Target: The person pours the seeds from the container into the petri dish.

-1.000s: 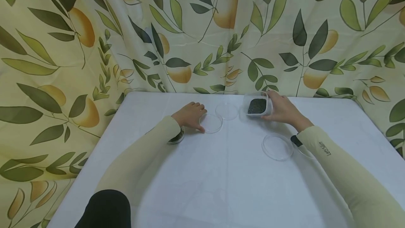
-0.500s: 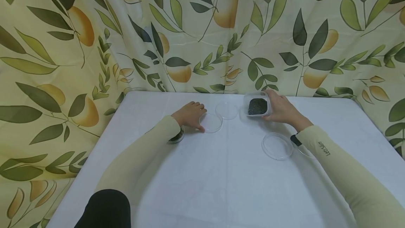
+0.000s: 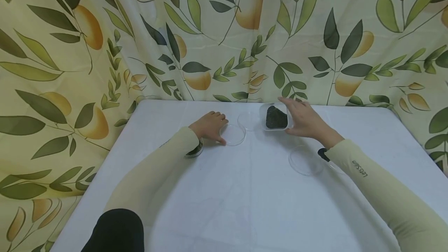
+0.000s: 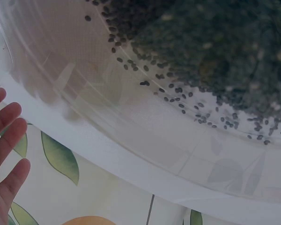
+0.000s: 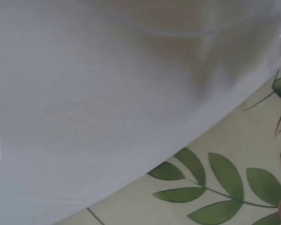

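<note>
In the head view my right hand [image 3: 308, 121] holds a clear square tub [image 3: 265, 128] tipped toward the left above the table's far side. Fingers and thumb span its right side. Inside the tub sits a dark, grainy mass [image 3: 276, 117]. My left hand [image 3: 210, 125] lies at the left edge of a clear round dish [image 3: 235, 144], its thumb and fingertips touching the rim or very near it. Under the left wrist is another round dish [image 3: 194, 154]. The left wrist view shows small dark oval seeds [image 4: 175, 96] in it, with the fingers straight.
Behind the first dish stands another clear dish [image 3: 246, 114], partly overlapped by it. A clear round dish or lid [image 3: 304, 174] lies nearer the right wrist; beside it a faint clear rim shows under the sleeve. The white table [image 3: 210, 197] ends at a leaf-patterned curtain [image 3: 227, 49].
My right hand has moved the tub slightly left and tipped it further, and the dark contents have shifted in it. The left hand stays beside the round dish.
</note>
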### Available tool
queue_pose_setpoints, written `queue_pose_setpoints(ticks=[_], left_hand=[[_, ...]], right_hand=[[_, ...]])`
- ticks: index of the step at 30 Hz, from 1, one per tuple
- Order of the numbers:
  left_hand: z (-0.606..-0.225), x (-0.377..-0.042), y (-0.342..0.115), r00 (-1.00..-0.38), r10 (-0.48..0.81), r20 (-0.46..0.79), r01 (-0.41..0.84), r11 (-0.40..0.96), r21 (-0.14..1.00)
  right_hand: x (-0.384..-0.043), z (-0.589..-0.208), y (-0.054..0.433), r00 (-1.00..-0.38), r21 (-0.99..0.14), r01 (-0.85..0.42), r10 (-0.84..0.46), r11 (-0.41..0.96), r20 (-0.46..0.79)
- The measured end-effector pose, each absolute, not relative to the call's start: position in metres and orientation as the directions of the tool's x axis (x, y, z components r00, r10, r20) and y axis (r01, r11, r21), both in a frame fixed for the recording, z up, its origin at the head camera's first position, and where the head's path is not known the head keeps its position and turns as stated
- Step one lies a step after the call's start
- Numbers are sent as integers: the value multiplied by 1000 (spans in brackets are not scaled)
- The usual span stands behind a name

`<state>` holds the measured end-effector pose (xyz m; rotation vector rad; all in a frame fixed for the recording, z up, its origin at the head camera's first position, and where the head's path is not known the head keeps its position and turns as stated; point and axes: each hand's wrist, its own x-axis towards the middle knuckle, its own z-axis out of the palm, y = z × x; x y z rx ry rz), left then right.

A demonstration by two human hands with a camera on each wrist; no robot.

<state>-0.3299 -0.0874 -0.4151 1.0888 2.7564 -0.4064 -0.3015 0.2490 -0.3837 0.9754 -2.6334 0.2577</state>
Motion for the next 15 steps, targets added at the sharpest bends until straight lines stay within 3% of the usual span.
queue_pose_setpoints(ticks=[9,15], left_hand=[[-415,-330,-88,-727,645,-235,685,706,-180],[-413,-329,-87,-728,643,-239,683,709,-173]], right_hand=[[-297,-379,239,-729,-39,-646,-601,763,328],[-298,-380,238,-682,-3,-672,-616,741,394]])
